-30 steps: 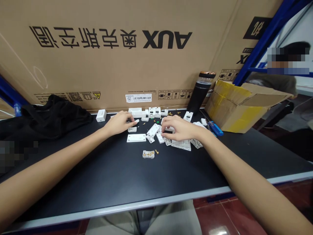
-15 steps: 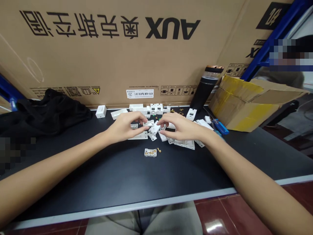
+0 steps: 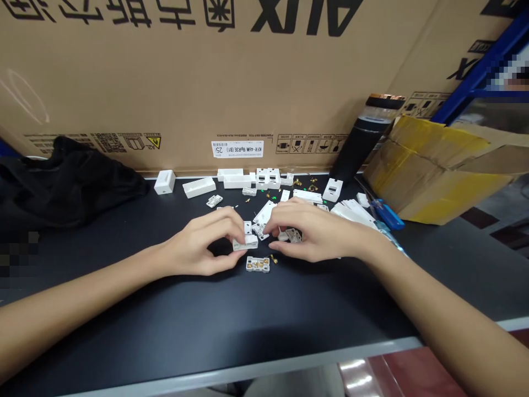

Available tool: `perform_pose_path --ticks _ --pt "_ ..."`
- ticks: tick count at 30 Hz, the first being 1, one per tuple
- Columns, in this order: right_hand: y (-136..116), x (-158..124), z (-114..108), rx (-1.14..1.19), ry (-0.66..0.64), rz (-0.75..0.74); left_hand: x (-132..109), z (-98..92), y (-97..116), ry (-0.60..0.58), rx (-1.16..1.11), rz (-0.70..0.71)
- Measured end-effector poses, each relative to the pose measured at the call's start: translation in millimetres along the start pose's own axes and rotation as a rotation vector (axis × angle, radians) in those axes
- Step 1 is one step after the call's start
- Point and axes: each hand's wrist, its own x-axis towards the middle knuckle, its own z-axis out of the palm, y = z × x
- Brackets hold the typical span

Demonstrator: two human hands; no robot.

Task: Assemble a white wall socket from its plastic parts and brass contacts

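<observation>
Between thumb and fingers, my left hand (image 3: 212, 242) holds a small white plastic part (image 3: 245, 242) above the dark tabletop. To its right, my right hand (image 3: 303, 229) hovers over scattered white parts, its thumb and fingers apart with nothing visible between them. Just below the held part lies a white plastic piece with brass contacts (image 3: 258, 264). A small loose brass piece (image 3: 273, 258) rests at its upper right. A grey-white slotted part (image 3: 260, 230) lies between the hands.
White housings (image 3: 268, 178) and brass bits (image 3: 313, 184) lie along the back, before a large carton (image 3: 185, 82). Black cloth (image 3: 70, 184) lies at left. At right are a black bottle (image 3: 359, 143), a taped cardboard box (image 3: 438, 171) and a blue tool (image 3: 388, 214).
My left hand has moved nearer the brass-filled piece, carrying a white part. My right hand has lowered slightly and its fingers are apart. The camera view has tilted down.
</observation>
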Motion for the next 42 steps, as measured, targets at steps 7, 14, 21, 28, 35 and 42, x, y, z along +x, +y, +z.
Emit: perform_pose_path --ticks 7,14,21,28,35,42 --pt "1 -3 -2 0.035 -0.106 0.025 -5 7.2 -15 -0.069 -0.05 0.019" --pt "2 -3 -1 0.03 -0.145 0.03 -5 5.7 -15 -0.134 -0.037 -0.031" --pt "1 0 3 0.033 -0.177 0.009 -2 2.9 -9 -0.178 -0.004 -0.054" --pt "-3 0 0 0.026 -0.153 0.0 -3 2.2 5 -0.171 0.032 -0.033" --pt "-11 1 1 0.056 -0.134 -0.081 -4 11.0 11 -0.26 0.125 -0.051" --pt "-11 2 6 0.026 -0.184 -0.081 -2 11.2 9 -0.29 0.13 0.017"
